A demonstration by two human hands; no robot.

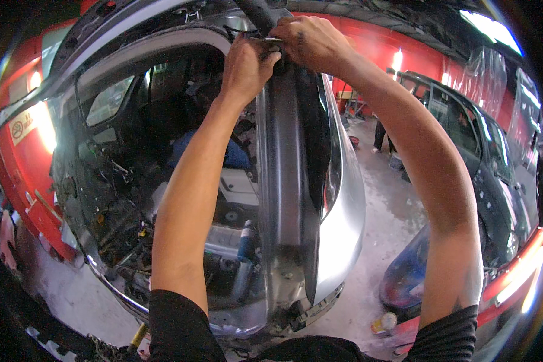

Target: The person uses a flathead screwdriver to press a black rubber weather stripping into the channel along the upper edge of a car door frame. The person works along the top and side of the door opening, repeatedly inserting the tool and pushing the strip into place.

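Both my arms reach up to the top corner of a car's open rear hatch opening. My left hand [245, 69] is closed, its thumb pointing right, around something I cannot make out. My right hand [311, 43] sits just right of it with its fingers curled. A small, thin, shiny piece [273, 40] shows between the two hands; its kind is unclear. Beside my right fingers a thick black rod [256, 15] slants up toward the raised hatch. Below the hands runs the dark grey body pillar [282, 151], next to the silver rear side panel [342, 232].
Inside the stripped car bay a dark bottle [245, 241] stands among loose wiring [142, 232]. On the right are a blue drum [407, 271], a small can [384, 323] and a dark car [464, 133]. A person's legs [380, 136] show farther back.
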